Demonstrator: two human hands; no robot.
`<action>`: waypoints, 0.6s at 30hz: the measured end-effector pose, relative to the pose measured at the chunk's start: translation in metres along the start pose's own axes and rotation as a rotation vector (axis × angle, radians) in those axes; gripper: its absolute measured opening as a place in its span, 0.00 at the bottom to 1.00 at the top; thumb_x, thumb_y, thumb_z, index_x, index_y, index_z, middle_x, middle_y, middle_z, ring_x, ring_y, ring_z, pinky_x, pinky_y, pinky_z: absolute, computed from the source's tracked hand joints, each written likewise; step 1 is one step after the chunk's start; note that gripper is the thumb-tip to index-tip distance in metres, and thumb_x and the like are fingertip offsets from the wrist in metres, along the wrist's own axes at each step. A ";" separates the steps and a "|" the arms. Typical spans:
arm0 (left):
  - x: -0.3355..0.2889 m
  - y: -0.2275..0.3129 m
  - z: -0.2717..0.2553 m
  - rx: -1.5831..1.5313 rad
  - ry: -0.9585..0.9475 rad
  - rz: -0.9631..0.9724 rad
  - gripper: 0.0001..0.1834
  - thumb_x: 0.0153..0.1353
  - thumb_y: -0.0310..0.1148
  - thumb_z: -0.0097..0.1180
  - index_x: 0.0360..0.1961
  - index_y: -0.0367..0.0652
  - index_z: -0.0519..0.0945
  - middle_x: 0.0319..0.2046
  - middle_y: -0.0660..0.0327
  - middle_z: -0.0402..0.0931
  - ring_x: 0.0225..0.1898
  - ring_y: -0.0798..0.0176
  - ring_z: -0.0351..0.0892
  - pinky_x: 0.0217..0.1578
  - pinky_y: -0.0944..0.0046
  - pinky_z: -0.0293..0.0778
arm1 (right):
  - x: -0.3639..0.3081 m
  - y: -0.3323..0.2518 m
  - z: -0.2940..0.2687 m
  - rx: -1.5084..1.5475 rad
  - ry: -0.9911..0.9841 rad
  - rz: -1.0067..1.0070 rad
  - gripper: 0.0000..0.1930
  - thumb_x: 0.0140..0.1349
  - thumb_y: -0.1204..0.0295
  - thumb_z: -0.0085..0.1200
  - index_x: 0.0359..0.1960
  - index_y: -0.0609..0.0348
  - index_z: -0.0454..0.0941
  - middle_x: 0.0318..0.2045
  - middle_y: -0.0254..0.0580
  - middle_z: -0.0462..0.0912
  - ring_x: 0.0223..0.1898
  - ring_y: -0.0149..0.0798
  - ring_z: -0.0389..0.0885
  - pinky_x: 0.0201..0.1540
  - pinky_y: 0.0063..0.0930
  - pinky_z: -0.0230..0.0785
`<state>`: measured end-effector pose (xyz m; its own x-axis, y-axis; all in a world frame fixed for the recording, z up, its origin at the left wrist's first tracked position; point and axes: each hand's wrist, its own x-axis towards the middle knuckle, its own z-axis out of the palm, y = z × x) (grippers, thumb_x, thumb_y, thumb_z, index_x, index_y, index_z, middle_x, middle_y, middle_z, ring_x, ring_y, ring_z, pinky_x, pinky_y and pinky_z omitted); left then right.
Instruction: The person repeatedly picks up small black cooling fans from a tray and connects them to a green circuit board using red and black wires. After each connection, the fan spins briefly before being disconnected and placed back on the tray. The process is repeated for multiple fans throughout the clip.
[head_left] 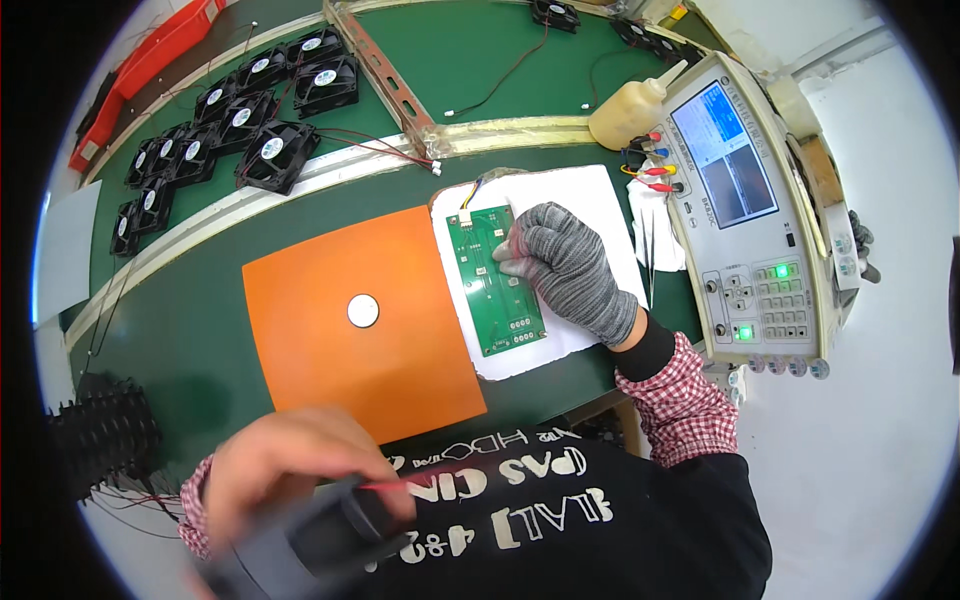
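My left hand (310,460), bare and blurred by motion, is closed round a dark boxy thing that looks like a black cooling fan (300,550), low in front of my body. A red wire (430,475) runs from it to the right. My right hand (565,260), in a grey knit glove, rests over the right side of a green circuit board (490,295). Its thumb and fingertips are pinched together there; what they hold, if anything, is hidden. Coloured wires (480,185) plug into a white connector at the board's far end. A white sheet (590,190) lies under the board.
Left of the board lies an orange mat (310,260) with a white disc (362,311). Black fans (275,155) cluster at the far left, beyond a metal rail (380,75). A test instrument (720,150) with a lit screen, a yellowish squeeze bottle (628,115) and tweezers (650,245) are at the right.
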<state>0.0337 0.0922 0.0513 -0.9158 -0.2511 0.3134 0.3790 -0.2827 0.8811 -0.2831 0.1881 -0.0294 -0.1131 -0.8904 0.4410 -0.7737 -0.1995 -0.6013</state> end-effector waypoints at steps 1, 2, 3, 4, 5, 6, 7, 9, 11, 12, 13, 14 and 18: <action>0.005 0.005 -0.008 -0.199 -0.160 -0.107 0.22 0.67 0.42 0.51 0.44 0.27 0.73 0.30 0.37 0.78 0.25 0.44 0.79 0.23 0.51 0.75 | 0.002 -0.002 0.003 -0.011 -0.016 -0.016 0.08 0.47 0.77 0.66 0.31 0.56 0.84 0.32 0.40 0.79 0.39 0.43 0.79 0.44 0.34 0.73; 0.009 0.009 -0.015 -0.391 -0.303 -0.254 0.25 0.68 0.44 0.50 0.43 0.23 0.73 0.30 0.34 0.77 0.25 0.40 0.79 0.24 0.48 0.76 | 0.004 -0.004 0.007 -0.021 -0.032 -0.033 0.09 0.46 0.78 0.66 0.32 0.57 0.84 0.32 0.40 0.79 0.38 0.42 0.79 0.44 0.33 0.74; 0.028 0.010 -0.030 -0.541 -0.474 -0.439 0.29 0.69 0.46 0.49 0.43 0.20 0.73 0.31 0.30 0.77 0.25 0.36 0.79 0.25 0.45 0.77 | -0.001 -0.002 0.002 -0.060 -0.009 -0.018 0.10 0.46 0.79 0.67 0.32 0.57 0.84 0.33 0.40 0.79 0.38 0.41 0.80 0.44 0.32 0.74; 0.036 0.008 -0.035 -0.546 -0.509 -0.493 0.30 0.66 0.48 0.52 0.44 0.21 0.73 0.34 0.32 0.77 0.30 0.38 0.79 0.30 0.47 0.76 | -0.005 0.002 -0.003 -0.079 0.022 -0.003 0.09 0.47 0.78 0.67 0.32 0.56 0.84 0.32 0.40 0.79 0.38 0.42 0.80 0.44 0.33 0.74; 0.033 0.014 -0.031 -0.543 -0.492 -0.533 0.32 0.64 0.50 0.55 0.46 0.22 0.73 0.37 0.34 0.77 0.34 0.41 0.79 0.35 0.48 0.76 | -0.003 0.001 -0.001 -0.061 0.027 -0.017 0.09 0.47 0.77 0.66 0.31 0.55 0.84 0.32 0.39 0.80 0.38 0.43 0.79 0.43 0.34 0.74; 0.025 0.013 -0.025 -0.699 -0.404 -0.506 0.35 0.58 0.52 0.61 0.49 0.24 0.73 0.42 0.38 0.77 0.42 0.46 0.78 0.42 0.51 0.74 | -0.002 0.000 0.000 -0.044 0.032 -0.029 0.08 0.47 0.75 0.66 0.31 0.55 0.83 0.31 0.39 0.80 0.38 0.43 0.79 0.43 0.35 0.73; 0.018 0.010 -0.018 -0.511 -0.276 -0.360 0.35 0.57 0.51 0.63 0.50 0.26 0.73 0.43 0.40 0.77 0.43 0.48 0.78 0.44 0.52 0.74 | -0.003 0.000 -0.001 -0.042 0.042 -0.043 0.08 0.47 0.75 0.66 0.31 0.54 0.83 0.31 0.39 0.80 0.38 0.43 0.79 0.43 0.36 0.73; -0.003 0.003 0.005 0.268 0.101 0.000 0.30 0.58 0.45 0.63 0.51 0.29 0.73 0.39 0.42 0.78 0.41 0.47 0.80 0.41 0.52 0.76 | 0.001 -0.001 0.004 -0.012 0.038 -0.090 0.08 0.47 0.75 0.66 0.30 0.54 0.83 0.31 0.39 0.80 0.38 0.44 0.79 0.42 0.36 0.74; 0.004 0.011 -0.005 1.070 0.053 0.347 0.29 0.57 0.38 0.62 0.55 0.34 0.70 0.41 0.43 0.78 0.39 0.46 0.80 0.40 0.51 0.77 | 0.002 -0.003 0.003 -0.043 0.042 -0.109 0.08 0.47 0.75 0.66 0.31 0.54 0.82 0.31 0.38 0.80 0.37 0.44 0.79 0.41 0.36 0.74; 0.009 0.015 -0.009 1.419 0.130 0.544 0.29 0.56 0.35 0.62 0.58 0.37 0.68 0.42 0.44 0.77 0.39 0.46 0.80 0.40 0.51 0.78 | 0.001 -0.004 0.003 -0.058 0.044 -0.118 0.09 0.47 0.74 0.66 0.31 0.54 0.81 0.31 0.38 0.80 0.36 0.44 0.79 0.41 0.37 0.74; 0.022 0.012 -0.015 1.622 0.118 0.690 0.29 0.57 0.38 0.61 0.57 0.36 0.70 0.45 0.44 0.77 0.42 0.46 0.80 0.43 0.51 0.77 | 0.000 -0.003 0.004 -0.070 0.037 -0.111 0.09 0.47 0.75 0.66 0.31 0.54 0.81 0.30 0.38 0.80 0.36 0.44 0.79 0.40 0.37 0.74; 0.045 0.005 -0.021 1.714 0.055 0.781 0.29 0.57 0.41 0.60 0.56 0.35 0.73 0.48 0.44 0.77 0.46 0.46 0.79 0.47 0.51 0.77 | -0.001 0.000 0.005 -0.080 0.029 -0.104 0.09 0.47 0.75 0.66 0.32 0.54 0.81 0.30 0.38 0.80 0.35 0.45 0.79 0.40 0.38 0.74; 0.124 -0.017 -0.053 1.679 0.288 0.728 0.39 0.53 0.40 0.67 0.63 0.33 0.67 0.64 0.44 0.65 0.64 0.42 0.66 0.61 0.52 0.66 | -0.004 -0.010 0.000 -0.018 0.066 -0.002 0.06 0.53 0.76 0.64 0.32 0.57 0.79 0.31 0.39 0.83 0.35 0.42 0.84 0.40 0.31 0.76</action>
<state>-0.0794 0.0164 0.0558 -0.5359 -0.0679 0.8415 -0.0385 0.9977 0.0560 -0.2749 0.1936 -0.0253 -0.1522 -0.8609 0.4855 -0.7853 -0.1929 -0.5883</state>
